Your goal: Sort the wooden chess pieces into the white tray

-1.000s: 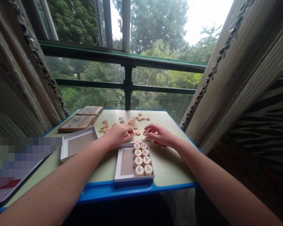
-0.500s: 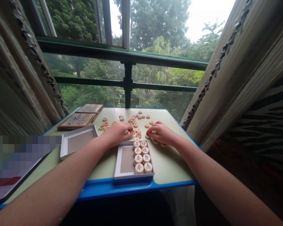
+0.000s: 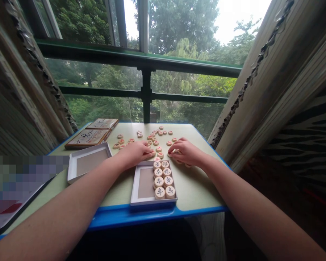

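Note:
My left hand (image 3: 135, 152) lies palm down on the table just beyond a white cardboard box (image 3: 144, 182), its fingers curled over round wooden chess pieces (image 3: 155, 143). My right hand (image 3: 186, 152) rests beside it to the right, fingers bent over more of these discs near the box's far right corner. Several discs with black characters (image 3: 163, 181) sit in two rows in the right half of the box. What each hand grips is hidden under the fingers.
A second white box half (image 3: 88, 165) lies to the left. A folded wooden board (image 3: 91, 135) sits at the far left of the green, blue-edged table (image 3: 195, 195). Window bars (image 3: 146, 96) stand behind; curtains hang on both sides.
Both hands have stayed over the loose discs just beyond the box, shifting only slightly. The view has tilted a little downward.

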{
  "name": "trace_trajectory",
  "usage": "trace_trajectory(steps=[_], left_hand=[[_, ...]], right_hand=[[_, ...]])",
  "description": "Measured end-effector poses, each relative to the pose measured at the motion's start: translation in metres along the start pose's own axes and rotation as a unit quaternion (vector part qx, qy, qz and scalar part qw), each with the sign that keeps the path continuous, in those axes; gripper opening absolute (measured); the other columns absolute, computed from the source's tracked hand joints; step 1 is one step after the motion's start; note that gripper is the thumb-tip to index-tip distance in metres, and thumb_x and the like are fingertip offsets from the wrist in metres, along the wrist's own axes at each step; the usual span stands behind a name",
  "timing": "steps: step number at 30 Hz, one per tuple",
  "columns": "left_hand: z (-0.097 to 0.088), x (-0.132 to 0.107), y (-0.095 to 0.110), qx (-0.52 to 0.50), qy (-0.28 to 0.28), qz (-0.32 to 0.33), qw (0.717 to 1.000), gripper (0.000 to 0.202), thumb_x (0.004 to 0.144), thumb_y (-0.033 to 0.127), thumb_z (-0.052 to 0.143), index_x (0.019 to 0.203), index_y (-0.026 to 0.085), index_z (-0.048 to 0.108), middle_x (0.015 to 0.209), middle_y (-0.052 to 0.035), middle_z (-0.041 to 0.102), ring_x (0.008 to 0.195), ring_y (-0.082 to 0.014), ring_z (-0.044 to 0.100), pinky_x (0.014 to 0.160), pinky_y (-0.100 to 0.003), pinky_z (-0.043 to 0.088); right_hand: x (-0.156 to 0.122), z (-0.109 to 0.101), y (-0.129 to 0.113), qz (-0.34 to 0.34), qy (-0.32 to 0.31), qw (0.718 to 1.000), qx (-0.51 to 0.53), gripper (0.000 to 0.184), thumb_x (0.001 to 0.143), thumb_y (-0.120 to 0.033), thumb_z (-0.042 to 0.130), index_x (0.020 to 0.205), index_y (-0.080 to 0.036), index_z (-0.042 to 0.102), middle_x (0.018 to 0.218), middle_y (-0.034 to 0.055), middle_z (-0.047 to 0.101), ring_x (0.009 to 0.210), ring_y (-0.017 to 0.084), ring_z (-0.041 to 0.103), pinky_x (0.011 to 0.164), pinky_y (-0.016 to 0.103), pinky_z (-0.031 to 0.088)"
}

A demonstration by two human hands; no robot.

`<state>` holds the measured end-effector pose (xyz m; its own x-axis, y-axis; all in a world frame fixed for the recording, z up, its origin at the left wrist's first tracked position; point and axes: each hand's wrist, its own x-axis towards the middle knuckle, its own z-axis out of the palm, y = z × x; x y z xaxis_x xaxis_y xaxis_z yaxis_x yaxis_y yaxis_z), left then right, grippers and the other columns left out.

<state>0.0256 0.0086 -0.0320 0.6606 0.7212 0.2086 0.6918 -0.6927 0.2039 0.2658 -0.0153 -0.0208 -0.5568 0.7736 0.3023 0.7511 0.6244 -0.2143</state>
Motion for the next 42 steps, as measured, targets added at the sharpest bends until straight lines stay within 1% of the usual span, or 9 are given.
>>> trace_trajectory(steps=[10, 13, 16, 19, 23, 27, 30, 35, 42], left_hand=[[-0.006, 0.000, 0.002, 0.006, 0.095, 0.013, 0.995, 0.025, 0.085, 0.031, 0.051, 0.092, 0.022, 0.073, 0.086, -0.0050, 0.061, 0.068, -0.0124, 0.054, 0.063, -0.023, 0.038], [-0.005, 0.000, 0.003, 0.004, 0.086, 0.008, 0.996, 0.024, 0.084, 0.032, 0.053, 0.089, 0.022, 0.074, 0.088, -0.0050, 0.063, 0.069, -0.0131, 0.056, 0.063, -0.024, 0.039], [-0.003, 0.000, 0.002, 0.005, 0.054, 0.019, 0.998, 0.024, 0.083, 0.032, 0.052, 0.088, 0.023, 0.075, 0.083, -0.0043, 0.064, 0.069, -0.0135, 0.056, 0.063, -0.024, 0.039], [-0.001, 0.002, 0.002, -0.007, 0.026, 0.029, 0.999, 0.025, 0.083, 0.032, 0.052, 0.089, 0.023, 0.075, 0.080, -0.0037, 0.066, 0.068, -0.0130, 0.057, 0.062, -0.023, 0.039], [-0.002, 0.002, 0.001, -0.029, 0.019, 0.018, 0.999, 0.024, 0.083, 0.032, 0.052, 0.088, 0.022, 0.074, 0.080, -0.0038, 0.068, 0.067, -0.0135, 0.058, 0.060, -0.023, 0.039], [-0.005, 0.000, 0.002, -0.040, 0.041, -0.005, 0.998, 0.026, 0.079, 0.033, 0.057, 0.099, 0.022, 0.071, 0.086, -0.0033, 0.070, 0.074, -0.0162, 0.060, 0.067, -0.025, 0.042], [-0.006, -0.001, 0.004, -0.035, 0.046, -0.007, 0.998, 0.032, 0.078, 0.037, 0.058, 0.103, 0.020, 0.068, 0.092, -0.0047, 0.070, 0.082, -0.0184, 0.060, 0.073, -0.026, 0.044], [-0.004, -0.001, 0.007, -0.031, 0.037, 0.013, 0.999, 0.028, 0.082, 0.039, 0.052, 0.088, 0.019, 0.072, 0.087, -0.0055, 0.069, 0.079, -0.0173, 0.059, 0.071, -0.026, 0.044], [-0.004, 0.000, 0.006, -0.027, 0.041, 0.004, 0.999, 0.031, 0.081, 0.043, 0.052, 0.089, 0.020, 0.072, 0.083, -0.0058, 0.069, 0.074, -0.0166, 0.058, 0.067, -0.025, 0.042]], right_hand=[[0.000, -0.001, 0.000, 0.002, 0.002, 1.000, -0.005, 0.011, 0.078, -0.023, 0.064, 0.085, -0.019, 0.071, 0.086, 0.0058, 0.069, 0.087, 0.020, 0.057, 0.089, 0.035, 0.038], [0.000, 0.001, 0.001, -0.006, 0.010, 1.000, -0.001, 0.013, 0.079, -0.023, 0.062, 0.088, -0.020, 0.072, 0.090, 0.0068, 0.068, 0.091, 0.021, 0.055, 0.089, 0.036, 0.038], [-0.001, 0.003, 0.000, -0.037, 0.008, 0.999, 0.017, 0.024, 0.082, -0.020, 0.058, 0.102, -0.023, 0.069, 0.103, 0.0074, 0.065, 0.098, 0.021, 0.052, 0.092, 0.038, 0.036], [-0.001, 0.005, -0.002, -0.060, -0.022, 0.998, 0.024, 0.032, 0.082, -0.018, 0.057, 0.111, -0.028, 0.065, 0.112, 0.0062, 0.062, 0.100, 0.021, 0.050, 0.093, 0.041, 0.033], [0.000, 0.006, -0.002, -0.060, -0.050, 0.997, 0.027, 0.025, 0.082, -0.019, 0.058, 0.104, -0.025, 0.068, 0.104, 0.0057, 0.065, 0.098, 0.021, 0.052, 0.093, 0.041, 0.031], [0.000, 0.007, -0.001, -0.016, -0.007, 1.000, 0.021, 0.021, 0.078, -0.023, 0.062, 0.099, -0.019, 0.067, 0.100, 0.0075, 0.066, 0.099, 0.021, 0.053, 0.094, 0.040, 0.033], [0.001, 0.010, 0.000, -0.029, 0.004, 0.999, 0.025, 0.026, 0.078, -0.023, 0.063, 0.104, -0.021, 0.065, 0.103, 0.0070, 0.067, 0.098, 0.021, 0.054, 0.093, 0.039, 0.034], [0.004, 0.015, 0.001, -0.064, 0.018, 0.996, 0.052, 0.007, 0.080, -0.021, 0.062, 0.082, -0.020, 0.069, 0.091, 0.0043, 0.070, 0.087, 0.017, 0.061, 0.092, 0.037, 0.034], [0.004, 0.014, -0.001, -0.064, 0.023, 0.996, 0.056, 0.008, 0.080, -0.021, 0.062, 0.084, -0.020, 0.070, 0.086, 0.0041, 0.072, 0.085, 0.017, 0.062, 0.089, 0.034, 0.038]])
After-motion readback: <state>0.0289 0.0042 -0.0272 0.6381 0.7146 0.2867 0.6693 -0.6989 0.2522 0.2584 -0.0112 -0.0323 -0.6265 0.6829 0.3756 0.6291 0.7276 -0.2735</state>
